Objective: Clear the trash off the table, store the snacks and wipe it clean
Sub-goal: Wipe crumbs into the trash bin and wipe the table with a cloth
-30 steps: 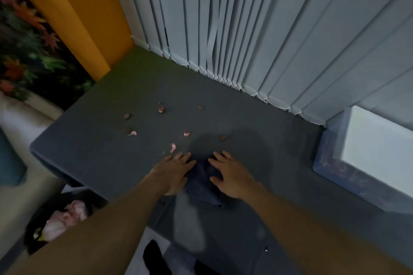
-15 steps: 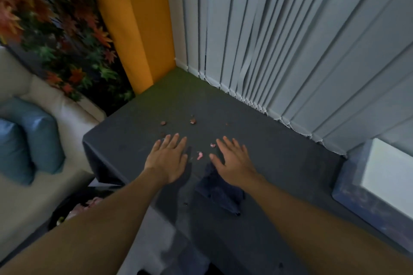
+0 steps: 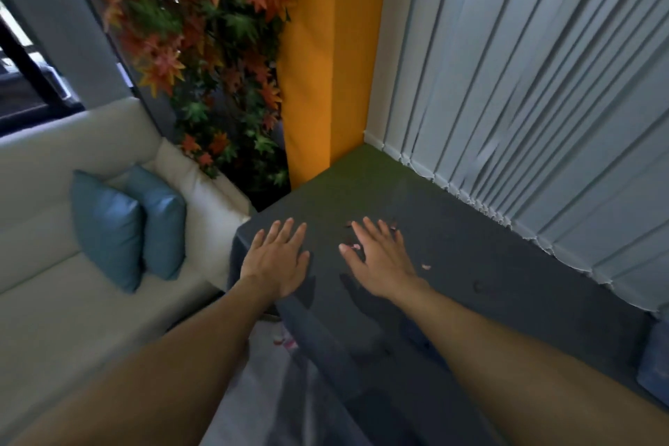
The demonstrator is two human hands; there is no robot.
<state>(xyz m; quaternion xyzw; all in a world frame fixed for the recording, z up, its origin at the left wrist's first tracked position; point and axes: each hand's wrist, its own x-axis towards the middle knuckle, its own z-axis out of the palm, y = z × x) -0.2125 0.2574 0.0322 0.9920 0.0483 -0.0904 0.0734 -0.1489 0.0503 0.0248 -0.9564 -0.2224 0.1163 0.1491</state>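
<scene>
Your left hand [image 3: 277, 259] and right hand [image 3: 382, 259] spread flat over the table [image 3: 506, 282], holding nothing. That likely suits raking the crumbs [image 3: 426, 267] together.

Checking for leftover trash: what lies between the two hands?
Head view: bare dark table between left hand and right hand, except a pink scrap by the right thumb.
</scene>
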